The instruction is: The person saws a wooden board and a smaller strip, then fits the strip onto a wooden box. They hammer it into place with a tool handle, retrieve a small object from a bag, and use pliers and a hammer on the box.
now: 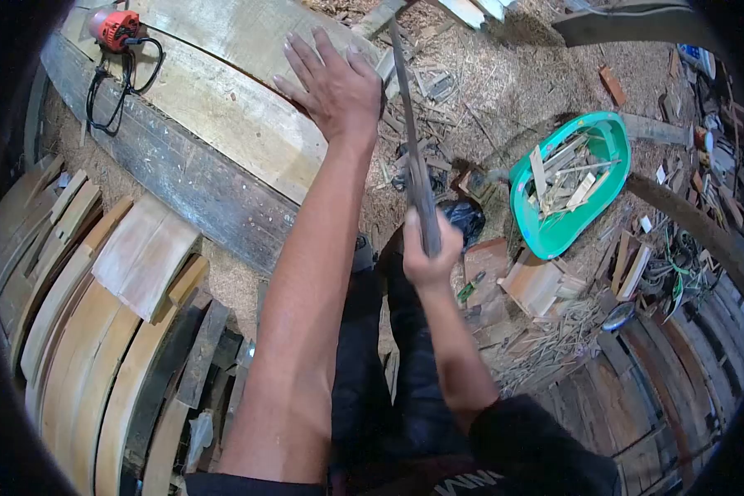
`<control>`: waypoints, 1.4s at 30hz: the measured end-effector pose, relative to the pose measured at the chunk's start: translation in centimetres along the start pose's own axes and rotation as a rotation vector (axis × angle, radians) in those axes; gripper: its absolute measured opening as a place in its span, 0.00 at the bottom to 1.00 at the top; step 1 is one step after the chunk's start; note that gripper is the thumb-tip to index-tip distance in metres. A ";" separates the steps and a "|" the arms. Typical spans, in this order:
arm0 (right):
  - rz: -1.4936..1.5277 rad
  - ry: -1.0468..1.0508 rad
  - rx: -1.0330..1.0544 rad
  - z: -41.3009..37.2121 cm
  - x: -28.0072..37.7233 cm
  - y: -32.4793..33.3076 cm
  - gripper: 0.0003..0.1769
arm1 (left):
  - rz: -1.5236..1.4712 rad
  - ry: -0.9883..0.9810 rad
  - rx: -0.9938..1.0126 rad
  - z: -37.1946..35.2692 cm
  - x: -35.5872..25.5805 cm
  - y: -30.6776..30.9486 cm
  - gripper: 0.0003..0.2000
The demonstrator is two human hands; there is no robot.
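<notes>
My left hand (331, 87) lies flat with fingers spread on a wide pale wooden board (223, 37), close to its right end. In my right hand (434, 252) is a long, narrow, dark tool (419, 169), seen almost edge-on and held by its near end. It points away from me, just right of the board's end, and its far part thins out near a piece of wood at the top. I cannot tell whether it is a machete or a saw. Wood chips and shavings cover the ground around it.
A red power tool (116, 30) with a black cord sits at the board's far left. To the right stands a green tub (521, 207) of wood scraps. Stacked planks (83, 355) fill the lower left, and more boards (628, 380) lie at lower right.
</notes>
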State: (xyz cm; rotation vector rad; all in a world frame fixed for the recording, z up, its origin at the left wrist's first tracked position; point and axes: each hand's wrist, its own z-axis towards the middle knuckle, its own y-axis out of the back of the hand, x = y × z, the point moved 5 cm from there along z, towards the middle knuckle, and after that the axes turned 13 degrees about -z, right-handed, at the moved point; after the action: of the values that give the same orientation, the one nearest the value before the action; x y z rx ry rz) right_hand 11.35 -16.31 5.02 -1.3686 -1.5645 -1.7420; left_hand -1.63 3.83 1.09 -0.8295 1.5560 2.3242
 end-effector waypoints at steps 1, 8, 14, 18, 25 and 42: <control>-0.020 0.022 0.028 2.1 0.2 -0.8 0.11 | -0.011 0.001 0.009 -0.1 -0.2 0.0 0.28; 0.043 -0.016 0.007 -0.8 -0.4 0.2 0.05 | 0.003 -0.003 -0.013 0.6 0.1 0.0 0.29; 0.056 -0.085 0.084 3.8 0.2 -1.5 0.10 | 0.002 0.010 0.007 0.3 -0.3 0.3 0.29; 0.025 -0.083 0.043 -0.2 0.5 0.7 0.07 | -0.004 -0.003 -0.016 0.6 -0.1 0.1 0.29; -0.007 -0.016 0.079 1.7 1.2 -0.1 0.05 | -0.045 0.056 0.080 0.1 -0.4 0.4 0.30; -0.004 -0.080 0.109 5.6 2.5 -1.2 0.13 | -0.011 0.048 0.080 0.0 0.0 0.3 0.31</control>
State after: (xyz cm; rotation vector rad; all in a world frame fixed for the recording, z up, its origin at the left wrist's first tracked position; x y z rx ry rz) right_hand 11.44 -10.12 5.87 -1.3979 -1.6807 -1.5969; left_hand -1.76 3.69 1.29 -0.8787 1.6481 2.2347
